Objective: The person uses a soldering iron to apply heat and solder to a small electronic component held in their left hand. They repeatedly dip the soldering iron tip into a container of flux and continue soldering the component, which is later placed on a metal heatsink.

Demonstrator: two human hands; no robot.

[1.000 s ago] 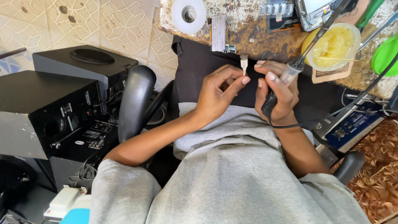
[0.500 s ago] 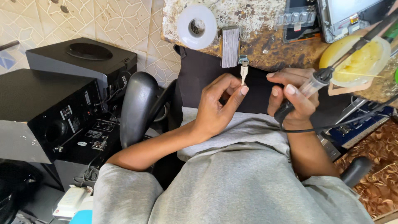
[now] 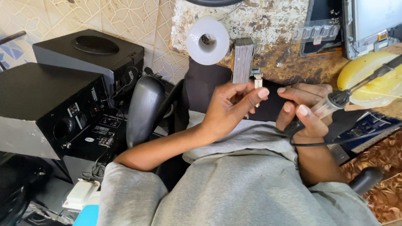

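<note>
My tape roll [image 3: 208, 40] is white, the speakers [image 3: 50, 104] black, my shirt [image 3: 251, 184] grey, the bowl [image 3: 368, 75] yellow, the counter [image 3: 268, 21] mottled cream and brown, the floor tiles [image 3: 125, 16] beige with a geometric pattern.

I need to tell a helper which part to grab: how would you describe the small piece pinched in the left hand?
Start at the white tape roll on the worn benchtop edge. Just right of it, past the grey stack, the left hand pinches a tiny pale connector. It alone is held aloft.
</note>
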